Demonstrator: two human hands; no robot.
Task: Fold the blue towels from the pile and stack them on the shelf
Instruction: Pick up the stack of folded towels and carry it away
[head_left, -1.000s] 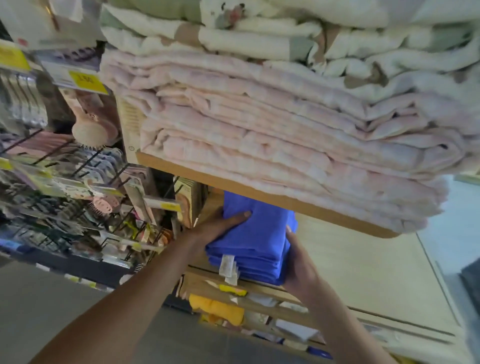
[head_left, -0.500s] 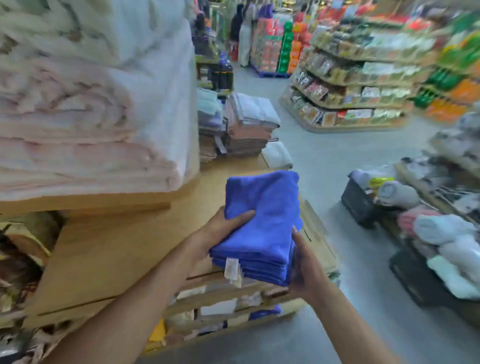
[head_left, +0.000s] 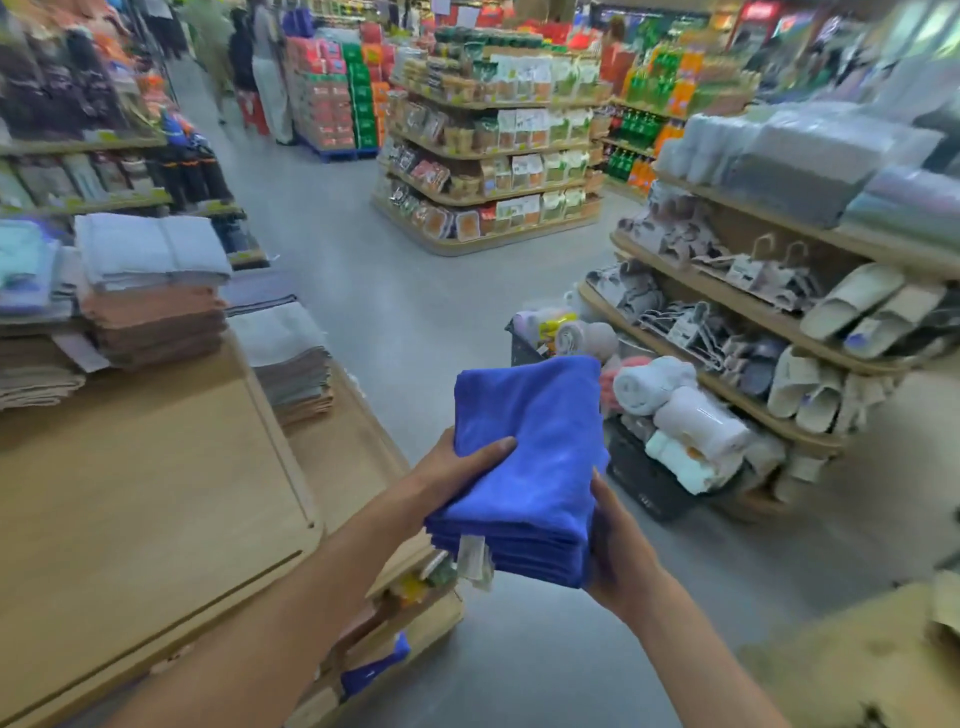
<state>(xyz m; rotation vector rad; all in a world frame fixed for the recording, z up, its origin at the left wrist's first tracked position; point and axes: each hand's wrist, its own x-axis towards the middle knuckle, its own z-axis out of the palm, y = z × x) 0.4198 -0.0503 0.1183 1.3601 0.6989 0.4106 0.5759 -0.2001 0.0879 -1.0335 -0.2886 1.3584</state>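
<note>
I am holding a stack of folded blue towels (head_left: 530, 467) up in the air with both hands, over the aisle floor and just beside the front edge of the wooden shelf (head_left: 156, 493) on my left. My left hand (head_left: 457, 467) is clamping the stack's left side, thumb laid across the top layer and fingers tucked out of sight beneath. My right hand (head_left: 618, 540) is cupping the right side and lower corner, and its fingers are hidden under the cloth. White tags (head_left: 472, 558) are dangling from the near edge.

I am judging the folding of this batch as done: the layers are lying flat with their edges lined up. The stacking is what is left, since nothing blue is resting on the shelf's bare top board, where only brown and grey towel piles (head_left: 150, 306) are sitting at the far end. A scrap of blue cloth (head_left: 374, 670) is showing on a lower tier. I am not seeing the unfolded pile, so I cannot tell how many towels remain.
</note>
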